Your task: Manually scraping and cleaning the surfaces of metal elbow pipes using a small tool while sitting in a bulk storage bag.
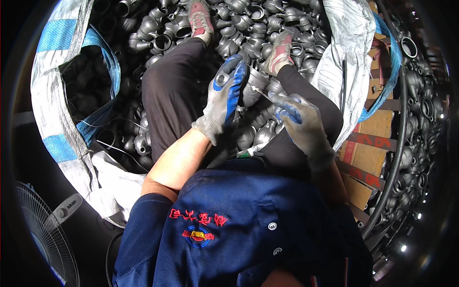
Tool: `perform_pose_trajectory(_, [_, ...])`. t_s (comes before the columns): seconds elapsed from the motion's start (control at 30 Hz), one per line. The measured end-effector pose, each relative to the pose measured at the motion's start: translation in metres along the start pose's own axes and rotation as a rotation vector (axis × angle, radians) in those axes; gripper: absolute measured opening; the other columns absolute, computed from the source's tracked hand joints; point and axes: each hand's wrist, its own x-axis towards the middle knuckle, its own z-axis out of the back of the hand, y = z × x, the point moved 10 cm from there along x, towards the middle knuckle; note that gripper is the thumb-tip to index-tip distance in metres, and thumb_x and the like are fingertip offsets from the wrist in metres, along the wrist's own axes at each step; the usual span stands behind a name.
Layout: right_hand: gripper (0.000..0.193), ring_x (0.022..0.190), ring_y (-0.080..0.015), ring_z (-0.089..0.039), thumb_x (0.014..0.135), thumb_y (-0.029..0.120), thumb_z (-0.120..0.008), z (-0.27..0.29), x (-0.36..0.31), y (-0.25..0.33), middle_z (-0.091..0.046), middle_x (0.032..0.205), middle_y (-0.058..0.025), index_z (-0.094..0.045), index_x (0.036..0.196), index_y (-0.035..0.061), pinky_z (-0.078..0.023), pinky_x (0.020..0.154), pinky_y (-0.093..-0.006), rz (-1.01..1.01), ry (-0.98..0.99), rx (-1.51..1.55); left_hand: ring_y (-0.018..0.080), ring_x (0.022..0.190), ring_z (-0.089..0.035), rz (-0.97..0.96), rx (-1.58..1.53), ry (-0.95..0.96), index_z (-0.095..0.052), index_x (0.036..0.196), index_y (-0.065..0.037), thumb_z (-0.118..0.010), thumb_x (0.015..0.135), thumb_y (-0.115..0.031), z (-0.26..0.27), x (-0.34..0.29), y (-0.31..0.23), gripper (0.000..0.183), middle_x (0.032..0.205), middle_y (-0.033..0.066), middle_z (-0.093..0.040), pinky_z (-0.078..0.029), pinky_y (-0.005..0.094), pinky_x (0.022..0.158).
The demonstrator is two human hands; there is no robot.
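My left hand (223, 98), in a grey glove with blue coating, grips a grey metal casting (254, 89) between my knees. The casting's wide, cup-like body shows to the right of the fingers. A small round neck pokes out between thumb and palm. From the right, my right hand (299, 115), gloved the same way, is closed around a thin, pointed tool (264, 94). Its pale tip lies against or just in front of the casting's side; I cannot tell if they touch. Most of the tool's handle is hidden in the glove.
Loose grey castings (248, 28) fill a big white woven bag (50, 91) with blue straps, around my legs and shoes. More castings (413, 138) lie beyond a dark rail at right. Cardboard and slats (370, 148) stand beside the bag. A fan (45, 234) is at lower left.
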Motion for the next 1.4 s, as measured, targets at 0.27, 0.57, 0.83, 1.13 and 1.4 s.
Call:
perform_pose_trajectory(0.27, [0.031, 0.086, -0.0289, -0.064, 0.075, -0.003, -0.062, 0.003, 0.000, -0.003, -0.065, 0.094, -0.0171, -0.063, 0.105, 0.0008, -0.050, 0.078, -0.0333, 0.026, -0.010, -0.008, 0.0122, 0.108, -0.052, -0.042, 0.285, -0.018, -0.047, 0.128, 0.001, -0.056, 0.093, -0.020, 0.000, 0.002, -0.008, 0.042, 0.119, 0.0071, -0.054, -0.041, 0.0253, 0.094])
perform_pose_trajectory(0.57, [0.050, 0.108, -0.0179, -0.055, 0.082, 0.000, -0.061, 0.007, 0.003, -0.037, -0.058, 0.117, -0.0114, -0.044, 0.129, -0.0064, -0.043, 0.092, -0.0271, -0.313, -0.082, 0.734, 0.0121, 0.107, -0.052, -0.287, 0.326, 0.098, -0.048, 0.126, 0.002, -0.056, 0.093, -0.021, -0.011, -0.006, -0.020, 0.042, 0.119, 0.0069, -0.055, -0.041, 0.0256, 0.094])
perform_pose_trajectory(0.83, [0.042, 0.094, -0.0122, -0.058, 0.078, 0.003, -0.070, -0.053, 0.009, -0.057, -0.062, 0.103, -0.0084, -0.054, 0.116, -0.0043, -0.048, 0.083, -0.0268, -0.534, -0.061, 0.732, 0.0118, 0.105, -0.051, -0.159, 0.356, 0.133, -0.052, 0.124, 0.000, -0.056, 0.093, -0.020, -0.023, -0.006, -0.012, 0.037, 0.116, 0.0072, -0.055, -0.040, 0.0253, 0.093])
perform_pose_trajectory(1.13, [0.029, 0.076, -0.0051, -0.057, 0.078, -0.002, -0.066, -0.043, 0.012, -0.057, -0.063, 0.087, -0.0028, -0.061, 0.107, -0.0014, -0.048, 0.070, -0.0201, -0.350, -0.110, 0.779, 0.0121, 0.104, -0.053, 0.091, 0.035, 0.175, -0.051, 0.124, 0.000, -0.048, 0.096, -0.028, -0.018, -0.004, 0.007, 0.039, 0.115, 0.0066, -0.057, -0.044, 0.0276, 0.090])
perform_pose_trajectory(1.4, [0.036, 0.081, -0.0063, -0.057, 0.078, -0.003, -0.067, -0.055, 0.013, -0.052, -0.062, 0.091, -0.0029, -0.058, 0.112, -0.0034, -0.048, 0.074, -0.0219, -0.339, -0.158, 0.791, 0.0118, 0.102, -0.054, -0.120, 0.225, 0.117, -0.051, 0.124, 0.001, -0.051, 0.095, -0.025, -0.014, -0.004, 0.001, 0.038, 0.114, 0.0061, -0.057, -0.044, 0.0263, 0.090])
